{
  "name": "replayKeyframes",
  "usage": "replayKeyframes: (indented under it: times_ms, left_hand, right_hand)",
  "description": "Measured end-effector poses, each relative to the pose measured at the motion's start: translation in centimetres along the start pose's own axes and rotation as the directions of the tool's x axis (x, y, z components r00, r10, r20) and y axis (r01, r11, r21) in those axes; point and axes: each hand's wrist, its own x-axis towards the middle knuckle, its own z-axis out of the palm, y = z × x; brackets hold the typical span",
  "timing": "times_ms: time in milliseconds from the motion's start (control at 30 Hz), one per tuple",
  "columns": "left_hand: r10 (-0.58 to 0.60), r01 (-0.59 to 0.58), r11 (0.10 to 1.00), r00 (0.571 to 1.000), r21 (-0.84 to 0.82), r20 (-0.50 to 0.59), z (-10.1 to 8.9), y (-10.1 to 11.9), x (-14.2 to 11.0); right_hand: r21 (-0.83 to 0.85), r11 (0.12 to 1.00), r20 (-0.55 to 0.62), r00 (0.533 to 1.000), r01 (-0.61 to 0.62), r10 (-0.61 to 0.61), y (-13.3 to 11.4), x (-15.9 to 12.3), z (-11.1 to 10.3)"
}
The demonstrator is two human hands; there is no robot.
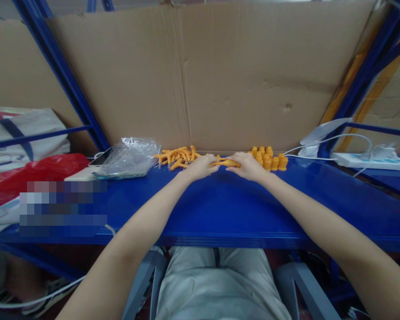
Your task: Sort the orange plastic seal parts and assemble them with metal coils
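On the far side of the blue shelf, my left hand (205, 166) and my right hand (246, 165) are close together, fingers curled inward. Both grip a knobbly orange plastic piece (232, 163) stretching between them; the fingers partly cover it, and whether it is one part or two I cannot tell. Left of my left hand lies a loose pile of branched orange plastic pieces (175, 156), with thin metal chains (158, 164) near it. Several short, cup-like orange pieces (274, 162) stand upright in a cluster just beyond my right hand.
Cardboard (236, 80) walls off the back between blue metal posts. A clear plastic bag (130, 155) lies on the left, near a red bag (60, 171). On the right are a white power strip (376, 161) and cables. The blue shelf (233, 209) spans the front.
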Motion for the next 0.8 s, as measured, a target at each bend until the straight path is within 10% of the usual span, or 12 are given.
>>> replayKeyframes:
  times_ms: [200, 567, 800]
  left_hand:
    - [-0.051, 0.051, 0.998, 0.999, -0.042, -0.004, -0.4, 0.1, 0.0]
    - [0.009, -0.004, 0.991, 0.999, 0.13, -0.042, -0.8, 0.3, -0.4]
    - [-0.135, 0.137, 0.99, 0.987, 0.015, -0.088, -0.8, 0.4, -0.2]
  right_hand:
    - [-0.276, 0.952, 0.038, 0.992, 0.13, -0.124, -0.3, 0.3, -0.3]
    - [0.198, 0.972, 0.341, 0.938, -0.129, 0.055, -0.8, 2.5, -2.7]
    - [-0.238, 0.968, 0.071, 0.995, 0.081, -0.066, -1.3, 3.1, -2.1]
